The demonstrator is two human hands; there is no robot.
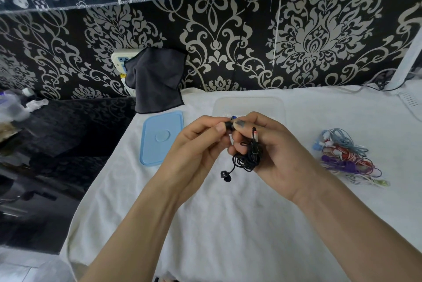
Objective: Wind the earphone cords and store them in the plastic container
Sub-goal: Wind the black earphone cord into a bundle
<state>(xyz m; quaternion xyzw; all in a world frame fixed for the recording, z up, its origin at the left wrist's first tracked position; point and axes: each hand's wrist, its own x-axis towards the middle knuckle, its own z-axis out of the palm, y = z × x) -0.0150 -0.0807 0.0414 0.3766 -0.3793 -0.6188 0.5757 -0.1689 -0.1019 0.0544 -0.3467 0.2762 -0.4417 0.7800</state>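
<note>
A black earphone cord is wound in a bundle around the fingers of my right hand, which grips it above the white towel. One black earbud dangles below the bundle. My left hand pinches the other black earbud between thumb and fingers, close against my right hand. Behind both hands stands the clear plastic container, partly hidden; something small and blue shows inside it. Its light blue lid lies flat to the left. A tangle of blue, red, purple and white earphone cords lies on the right.
A white towel covers the table. A dark grey cloth hangs over a wall socket at the back left. The table's left edge drops to a dark floor with clutter. A white post and cables stand at the back right.
</note>
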